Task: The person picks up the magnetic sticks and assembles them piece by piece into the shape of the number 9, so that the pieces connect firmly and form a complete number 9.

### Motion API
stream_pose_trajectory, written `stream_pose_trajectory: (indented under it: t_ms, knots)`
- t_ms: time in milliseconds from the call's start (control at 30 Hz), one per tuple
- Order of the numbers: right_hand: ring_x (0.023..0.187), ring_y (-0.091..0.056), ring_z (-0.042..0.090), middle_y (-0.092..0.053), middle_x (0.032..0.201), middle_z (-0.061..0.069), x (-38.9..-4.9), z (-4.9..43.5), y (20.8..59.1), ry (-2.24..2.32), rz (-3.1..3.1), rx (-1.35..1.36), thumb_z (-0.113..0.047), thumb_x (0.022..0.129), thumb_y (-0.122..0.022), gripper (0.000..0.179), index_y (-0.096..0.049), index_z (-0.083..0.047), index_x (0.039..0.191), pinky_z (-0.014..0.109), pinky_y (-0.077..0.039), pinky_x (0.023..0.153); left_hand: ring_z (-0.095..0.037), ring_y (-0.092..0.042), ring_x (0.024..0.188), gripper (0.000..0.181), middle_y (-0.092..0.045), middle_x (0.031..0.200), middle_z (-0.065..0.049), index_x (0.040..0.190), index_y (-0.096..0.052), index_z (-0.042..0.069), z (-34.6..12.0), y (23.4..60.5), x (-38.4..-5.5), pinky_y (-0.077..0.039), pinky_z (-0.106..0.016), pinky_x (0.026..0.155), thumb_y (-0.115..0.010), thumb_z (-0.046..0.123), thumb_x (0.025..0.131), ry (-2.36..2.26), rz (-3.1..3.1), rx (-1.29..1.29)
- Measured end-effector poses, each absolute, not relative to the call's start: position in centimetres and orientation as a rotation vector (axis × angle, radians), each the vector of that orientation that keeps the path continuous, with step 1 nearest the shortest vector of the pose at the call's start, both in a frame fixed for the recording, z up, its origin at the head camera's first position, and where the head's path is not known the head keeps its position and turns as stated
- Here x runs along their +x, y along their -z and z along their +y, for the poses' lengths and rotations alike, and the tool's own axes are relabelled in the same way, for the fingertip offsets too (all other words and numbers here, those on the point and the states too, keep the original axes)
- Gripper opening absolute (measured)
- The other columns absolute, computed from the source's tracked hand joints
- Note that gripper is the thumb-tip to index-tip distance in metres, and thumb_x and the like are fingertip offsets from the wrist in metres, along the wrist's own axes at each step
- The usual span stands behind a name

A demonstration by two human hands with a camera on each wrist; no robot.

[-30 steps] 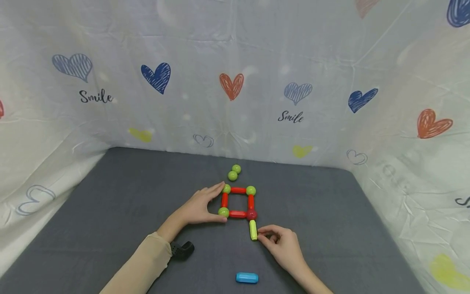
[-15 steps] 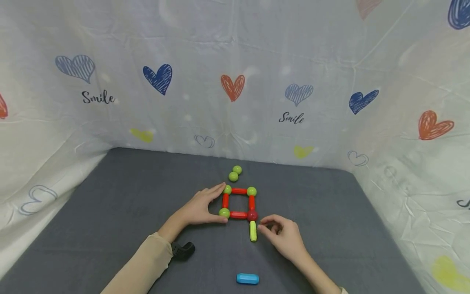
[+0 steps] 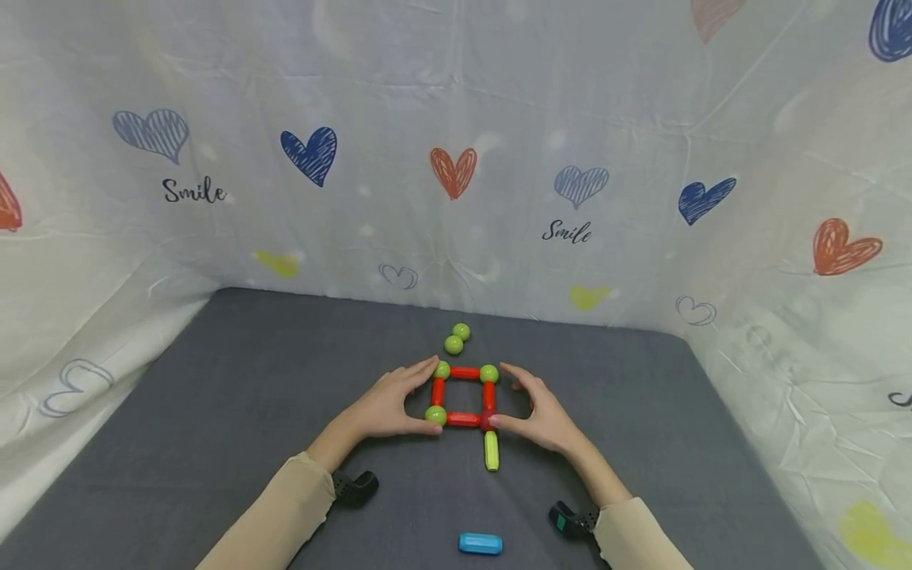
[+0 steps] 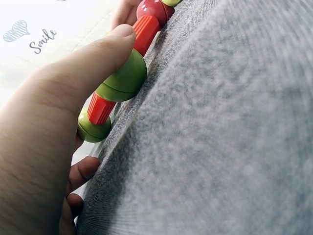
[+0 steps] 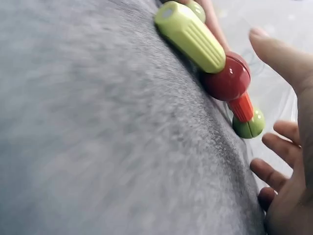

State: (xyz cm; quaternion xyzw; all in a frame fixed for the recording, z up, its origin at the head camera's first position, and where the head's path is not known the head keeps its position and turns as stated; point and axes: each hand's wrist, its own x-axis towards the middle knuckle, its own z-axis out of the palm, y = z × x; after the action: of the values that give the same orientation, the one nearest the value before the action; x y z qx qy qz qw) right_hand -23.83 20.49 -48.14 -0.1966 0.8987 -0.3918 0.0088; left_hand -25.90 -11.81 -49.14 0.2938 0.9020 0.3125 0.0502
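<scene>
A flat square frame (image 3: 463, 394) of red rods with green balls at three corners and a red ball (image 3: 488, 419) at the near right corner lies on the grey mat. A yellow-green rod (image 3: 491, 450) sticks out from the red ball towards me. My left hand (image 3: 420, 396) spans the frame's left side: the thumb (image 4: 83, 63) presses the near green ball (image 4: 124, 78) and a fingertip touches the far one. My right hand (image 3: 507, 396) cups the right side with relaxed fingers. Its thumb (image 5: 281, 54) hovers just off the red ball (image 5: 229, 78).
Two loose green balls (image 3: 457, 339) lie just behind the frame. A blue rod (image 3: 480, 543) lies near the mat's front edge. White cloth printed with hearts (image 3: 456, 170) walls the mat at the back and on both sides.
My right hand has let go of the yellow-green rod and moved up to the frame's right side. The rod stays joined to the red ball. My left hand has not moved.
</scene>
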Motion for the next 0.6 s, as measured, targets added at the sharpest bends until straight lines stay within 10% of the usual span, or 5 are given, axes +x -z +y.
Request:
stream_pose_trajectory:
  t_ms: [600]
  knots:
    - [0.128,-0.051,0.027,-0.043,0.167,0.004,-24.58,20.34,48.78,1.148,2.795,-0.777,-0.046,0.084,-0.089,0.099,-0.039,-0.019,0.166,0.056,-0.047,0.105,-0.038,-0.032,0.157,0.116,-0.028,0.175,-0.001,0.171,-0.025,0.02,-11.8,49.2,-25.92,-0.021,-0.07,0.123,-0.081,0.069,0.082,-0.936,2.754,0.87]
